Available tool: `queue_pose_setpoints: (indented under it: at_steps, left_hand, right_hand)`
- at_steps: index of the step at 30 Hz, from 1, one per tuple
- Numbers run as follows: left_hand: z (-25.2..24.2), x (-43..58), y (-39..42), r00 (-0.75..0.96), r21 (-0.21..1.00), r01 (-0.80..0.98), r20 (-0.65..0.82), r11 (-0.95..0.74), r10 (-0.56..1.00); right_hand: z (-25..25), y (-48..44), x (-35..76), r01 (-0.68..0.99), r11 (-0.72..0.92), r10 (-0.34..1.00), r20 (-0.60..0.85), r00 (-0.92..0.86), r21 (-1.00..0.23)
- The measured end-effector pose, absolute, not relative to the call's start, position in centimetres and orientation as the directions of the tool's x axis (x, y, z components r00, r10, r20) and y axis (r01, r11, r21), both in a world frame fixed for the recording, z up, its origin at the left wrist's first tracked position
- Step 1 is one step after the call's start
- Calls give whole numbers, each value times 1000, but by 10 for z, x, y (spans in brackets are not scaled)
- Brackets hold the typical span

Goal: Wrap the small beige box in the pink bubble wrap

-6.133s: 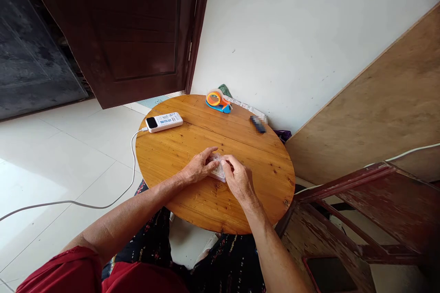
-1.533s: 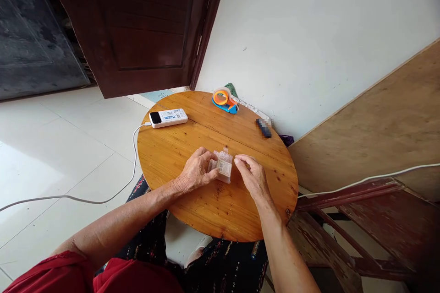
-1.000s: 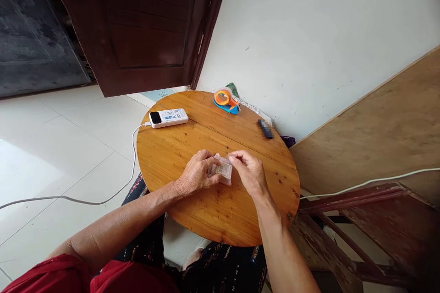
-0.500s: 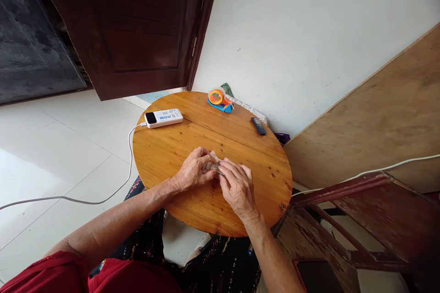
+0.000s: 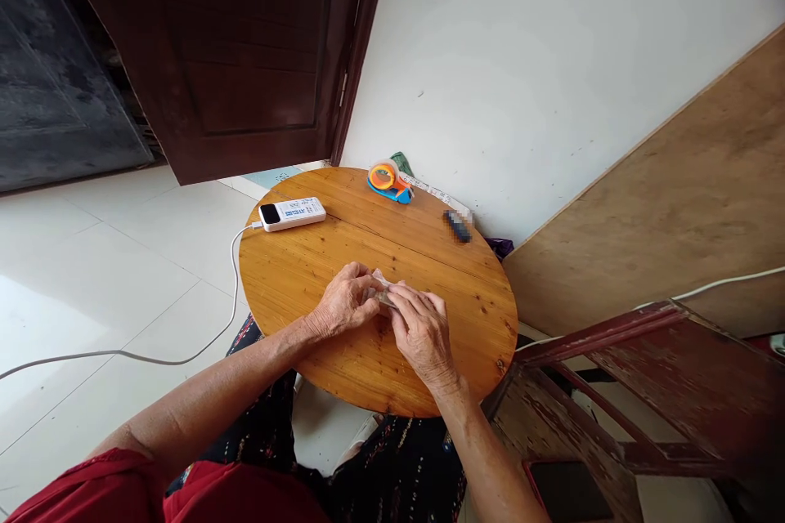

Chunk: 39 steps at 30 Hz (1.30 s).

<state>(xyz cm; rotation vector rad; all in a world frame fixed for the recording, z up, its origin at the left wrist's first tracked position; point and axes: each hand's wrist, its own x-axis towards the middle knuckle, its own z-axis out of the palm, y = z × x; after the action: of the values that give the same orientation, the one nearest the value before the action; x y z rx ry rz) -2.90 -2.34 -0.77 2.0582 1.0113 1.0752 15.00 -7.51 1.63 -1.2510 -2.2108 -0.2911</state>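
Note:
Both hands meet over the near middle of a round wooden table (image 5: 294, 270). Between them is a small packet in clear, crinkled plastic (image 5: 381, 288); what lies inside it is too small to make out. My left hand (image 5: 348, 300) grips the packet's left side, thumb in front and fingers bent behind. My right hand (image 5: 421, 325) is closed on its right side, fingers lying over the top. The fingers cover much of the packet.
A white power bank (image 5: 293, 214) with a cable (image 5: 233, 286) sits at the table's left. An orange and blue tape dispenser (image 5: 390, 181) stands at the back, a blurred dark object (image 5: 457, 226) at the right. A worn wooden chair (image 5: 650, 392) is beside the table.
The view has shifted slightly. Both hands keep hold of the plastic packet, and the fingers have moved only a little.

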Motion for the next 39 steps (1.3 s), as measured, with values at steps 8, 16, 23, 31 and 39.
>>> queue_pose_setpoints:
  at_steps: [8, 16, 23, 31, 39]
  left_hand:
    - [-8, -28, -23, 384, 774, 358, 387, -522, 838]
    - [-4, -29, -25, 376, 792, 333, 386, -511, 843]
    - [-4, -29, -25, 377, 814, 301, 378, -498, 846]
    - [-4, -28, -26, 379, 828, 292, 359, -479, 853]
    - [-3, -28, -25, 368, 830, 360, 294, -427, 882]
  right_hand:
    - [24, -73, 159, 830, 523, 747, 572, -337, -194]
    - [40, -66, 158, 855, 516, 753, 499, -430, -42]
    - [47, -69, 156, 838, 545, 743, 452, -493, 18]
    - [46, -66, 154, 822, 560, 695, 482, -534, 104]
    - [46, -63, 151, 864, 504, 748, 494, -443, 11]
